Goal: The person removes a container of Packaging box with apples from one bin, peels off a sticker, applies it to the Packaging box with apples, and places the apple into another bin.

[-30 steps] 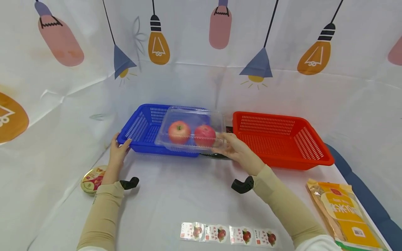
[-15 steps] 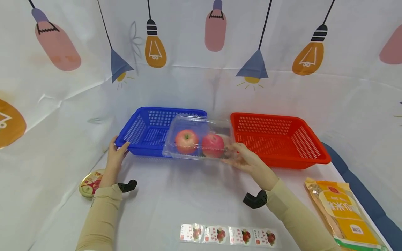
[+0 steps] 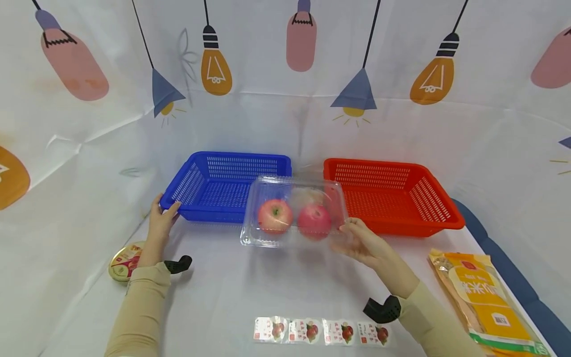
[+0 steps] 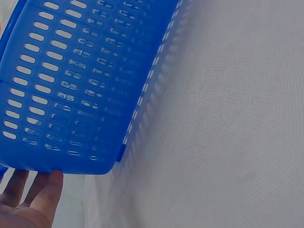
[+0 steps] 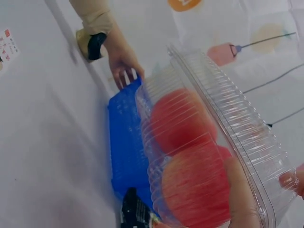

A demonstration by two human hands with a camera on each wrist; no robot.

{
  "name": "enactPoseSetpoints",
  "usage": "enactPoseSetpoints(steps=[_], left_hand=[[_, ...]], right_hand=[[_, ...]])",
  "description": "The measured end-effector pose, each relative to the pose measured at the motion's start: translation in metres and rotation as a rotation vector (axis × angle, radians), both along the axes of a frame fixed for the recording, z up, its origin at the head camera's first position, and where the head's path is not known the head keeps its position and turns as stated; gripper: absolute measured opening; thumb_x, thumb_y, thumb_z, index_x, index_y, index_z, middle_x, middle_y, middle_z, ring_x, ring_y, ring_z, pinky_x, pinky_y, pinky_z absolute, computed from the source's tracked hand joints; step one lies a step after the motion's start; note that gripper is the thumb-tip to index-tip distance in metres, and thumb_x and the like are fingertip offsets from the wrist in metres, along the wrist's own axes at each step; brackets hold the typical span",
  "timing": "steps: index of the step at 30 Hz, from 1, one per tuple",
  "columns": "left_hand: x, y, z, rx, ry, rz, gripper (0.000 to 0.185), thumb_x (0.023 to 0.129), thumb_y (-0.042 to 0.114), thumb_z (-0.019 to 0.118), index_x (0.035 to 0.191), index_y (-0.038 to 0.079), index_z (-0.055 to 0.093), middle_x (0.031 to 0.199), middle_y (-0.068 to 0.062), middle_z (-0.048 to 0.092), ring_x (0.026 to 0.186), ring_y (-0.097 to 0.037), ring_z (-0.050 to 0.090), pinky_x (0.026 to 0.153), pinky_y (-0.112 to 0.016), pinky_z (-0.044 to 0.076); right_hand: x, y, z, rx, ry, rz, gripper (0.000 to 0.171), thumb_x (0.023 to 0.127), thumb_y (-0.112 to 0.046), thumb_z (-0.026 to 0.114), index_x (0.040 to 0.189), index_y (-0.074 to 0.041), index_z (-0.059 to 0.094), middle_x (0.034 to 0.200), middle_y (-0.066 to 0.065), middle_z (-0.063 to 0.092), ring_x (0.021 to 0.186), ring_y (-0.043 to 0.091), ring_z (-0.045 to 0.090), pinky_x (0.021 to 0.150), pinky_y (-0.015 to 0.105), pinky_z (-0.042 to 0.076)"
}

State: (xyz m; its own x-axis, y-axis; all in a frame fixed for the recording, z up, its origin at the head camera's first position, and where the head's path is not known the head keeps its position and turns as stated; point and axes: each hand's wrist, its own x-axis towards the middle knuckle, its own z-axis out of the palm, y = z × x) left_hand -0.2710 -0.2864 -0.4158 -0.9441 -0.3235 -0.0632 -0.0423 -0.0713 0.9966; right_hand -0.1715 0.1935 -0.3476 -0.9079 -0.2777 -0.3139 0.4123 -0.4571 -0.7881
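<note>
A clear plastic clamshell box (image 3: pixel 294 213) with two red apples (image 3: pixel 275 215) (image 3: pixel 314 220) inside hangs just above the white table, in front of the gap between the two baskets. My right hand (image 3: pixel 363 241) grips its right end, thumb on the side and fingers underneath. In the right wrist view the box (image 5: pixel 213 142) fills the frame, ribbed lid closed. My left hand (image 3: pixel 160 221) rests on the left front corner of the empty blue basket (image 3: pixel 225 186), its fingers (image 4: pixel 33 190) fairly straight under the rim.
An empty red basket (image 3: pixel 392 196) stands right of the blue one. A strip of apple stickers (image 3: pixel 318 331) lies near the front edge. A round tin (image 3: pixel 125 254) sits at the left, an orange packet (image 3: pixel 488 302) at the right. Printed cloth walls enclose the table.
The right hand has carried the box of apples from over the blue basket to the right, lower and nearer to me. The left hand has stayed on the basket's corner.
</note>
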Motion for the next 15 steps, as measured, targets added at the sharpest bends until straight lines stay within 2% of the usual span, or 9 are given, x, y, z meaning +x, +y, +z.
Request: enactPoseSetpoints(steps=[5, 10, 15], left_hand=[[0.000, 0.000, 0.000, 0.005, -0.009, 0.000, 0.075, 0.094, 0.023, 0.052, 0.149, 0.020, 0.001, 0.152, -0.017, 0.011, 0.123, -0.015, 0.037, 0.107, -0.037, 0.028], [-0.001, 0.000, -0.001, -0.013, -0.021, 0.004, 0.076, 0.094, 0.024, 0.051, 0.149, 0.020, 0.000, 0.153, -0.015, 0.008, 0.129, -0.019, 0.032, 0.107, -0.038, 0.028], [-0.002, 0.001, 0.000, -0.005, -0.014, 0.003, 0.075, 0.094, 0.022, 0.051, 0.149, 0.021, 0.000, 0.153, -0.014, 0.009, 0.129, -0.019, 0.032, 0.107, -0.038, 0.028]], right_hand=[[0.015, 0.008, -0.007, 0.007, 0.006, 0.022, 0.009, 0.093, -0.007, 0.046, 0.096, -0.014, 0.041, 0.107, 0.004, 0.034, 0.097, 0.025, 0.057, 0.078, 0.040, 0.053], [0.028, 0.018, -0.013, 0.000, 0.026, 0.053, 0.008, 0.094, -0.011, 0.049, 0.097, -0.016, 0.044, 0.104, 0.004, 0.041, 0.097, 0.025, 0.058, 0.080, 0.040, 0.052], [0.037, 0.029, -0.021, -0.009, 0.085, 0.110, 0.014, 0.094, -0.008, 0.046, 0.102, -0.017, 0.041, 0.109, 0.005, 0.049, 0.098, 0.026, 0.061, 0.082, 0.042, 0.051]])
